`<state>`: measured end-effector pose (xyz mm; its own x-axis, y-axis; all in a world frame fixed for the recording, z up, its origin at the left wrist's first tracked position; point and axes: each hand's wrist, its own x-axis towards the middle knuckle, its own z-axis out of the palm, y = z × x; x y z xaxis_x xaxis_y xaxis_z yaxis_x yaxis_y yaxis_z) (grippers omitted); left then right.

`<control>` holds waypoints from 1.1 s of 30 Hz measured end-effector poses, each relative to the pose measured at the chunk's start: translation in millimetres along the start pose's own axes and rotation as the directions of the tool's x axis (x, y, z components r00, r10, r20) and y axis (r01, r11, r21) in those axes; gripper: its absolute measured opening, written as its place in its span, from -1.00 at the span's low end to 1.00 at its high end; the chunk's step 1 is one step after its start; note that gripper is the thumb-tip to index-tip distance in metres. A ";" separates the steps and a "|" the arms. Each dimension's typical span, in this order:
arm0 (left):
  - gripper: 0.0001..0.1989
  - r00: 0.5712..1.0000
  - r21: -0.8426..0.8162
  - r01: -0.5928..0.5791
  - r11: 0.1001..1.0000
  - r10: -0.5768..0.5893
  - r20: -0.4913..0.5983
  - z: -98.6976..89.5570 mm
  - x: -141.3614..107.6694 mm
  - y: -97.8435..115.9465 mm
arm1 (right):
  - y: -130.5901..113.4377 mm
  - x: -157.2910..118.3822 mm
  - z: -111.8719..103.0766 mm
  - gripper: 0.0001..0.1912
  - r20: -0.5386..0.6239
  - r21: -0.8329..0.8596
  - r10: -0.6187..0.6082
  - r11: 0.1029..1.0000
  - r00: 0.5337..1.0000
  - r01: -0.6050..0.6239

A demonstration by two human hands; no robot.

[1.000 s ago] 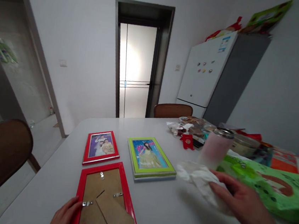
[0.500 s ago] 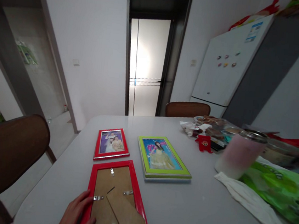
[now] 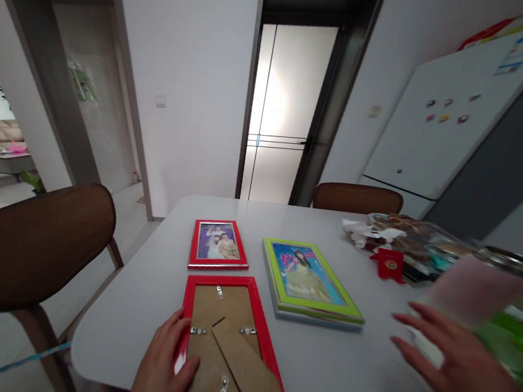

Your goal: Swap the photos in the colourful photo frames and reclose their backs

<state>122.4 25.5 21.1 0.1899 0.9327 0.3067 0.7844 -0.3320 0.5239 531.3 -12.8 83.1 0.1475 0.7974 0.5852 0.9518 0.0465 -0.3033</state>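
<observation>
A red photo frame (image 3: 259, 327) lies face down on the table, its brown backing board and small metal clips upward. My left hand (image 3: 164, 360) grips its left edge, thumb over the backing and fingers along the side. At the right, my right hand (image 3: 462, 373) is over the table with fingers spread, slightly blurred. A white wipe (image 3: 427, 349) shows between those fingers; whether they touch it I cannot tell. Just beyond stands a pink-and-white bottle (image 3: 476, 290). A second red frame (image 3: 195, 245) and a lime-green frame (image 3: 279, 291), both with photos facing up, lie farther back.
A green plastic packet (image 3: 514, 344) lies beside the bottle. Food bags (image 3: 425, 238) and a red card (image 3: 391, 264) crowd the table's right back. Brown chairs stand at the left (image 3: 37, 241) and the far side (image 3: 357, 198).
My right hand has come into view at the right, over the white wipe. The view has swung left. My left hand stays on the face-down red frame.
</observation>
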 end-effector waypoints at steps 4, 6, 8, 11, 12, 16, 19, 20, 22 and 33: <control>-0.53 0.998 -0.049 0.058 0.997 -0.057 0.023 3.1 2.4 4.1 | -107.7 -9.7 48.2 -0.78 0.385 0.256 -0.207 0.960 0.899 0.111; -0.53 0.998 -0.075 0.064 0.995 -0.062 0.028 4.2 2.2 4.2 | -146.4 -10.2 68.5 -0.78 0.452 0.295 -0.254 0.947 0.855 0.125; -0.54 0.998 -0.111 0.064 0.992 -0.061 0.026 5.1 1.8 3.9 | -165.9 -7.2 84.4 -0.78 0.479 0.285 -0.249 0.951 0.842 0.120; -0.55 0.998 -0.175 0.062 0.983 -0.062 0.006 6.6 1.2 3.5 | -170.3 -1.1 99.9 -0.79 0.501 0.238 -0.214 0.966 0.839 0.104; -0.55 0.998 -0.195 0.062 0.979 -0.064 -0.003 7.2 1.1 3.4 | -169.1 0.3 102.9 -0.78 0.506 0.222 -0.204 0.970 0.838 0.102; -0.54 0.995 -0.269 0.078 0.960 -0.093 -0.043 9.2 0.8 3.1 | -167.2 3.6 105.7 -0.76 0.519 0.172 -0.190 0.978 0.833 0.116; -0.53 0.992 -0.301 0.083 0.950 -0.106 -0.063 9.7 0.7 2.8 | -175.1 8.1 104.5 -0.76 0.489 0.135 -0.210 0.977 0.846 0.164; -0.53 0.992 -0.301 0.081 0.950 -0.105 -0.064 9.7 0.7 2.8 | -180.0 10.4 105.5 -0.76 0.466 0.140 -0.230 0.973 0.855 0.185; -0.53 0.993 -0.291 0.074 0.954 -0.097 -0.066 9.5 0.7 2.8 | -192.1 16.0 111.5 -0.74 0.428 0.175 -0.270 0.961 0.862 0.215; -0.52 0.994 -0.249 0.054 0.967 -0.075 -0.076 8.0 -0.8 7.2 | -219.3 27.4 149.3 -0.72 0.441 0.181 -0.243 0.967 0.864 0.180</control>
<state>132.6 23.5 18.3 0.0849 0.9414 0.3264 0.6221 -0.3060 0.7207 286.4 88.7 53.4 -0.2229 0.9428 0.2478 0.8980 0.2975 -0.3241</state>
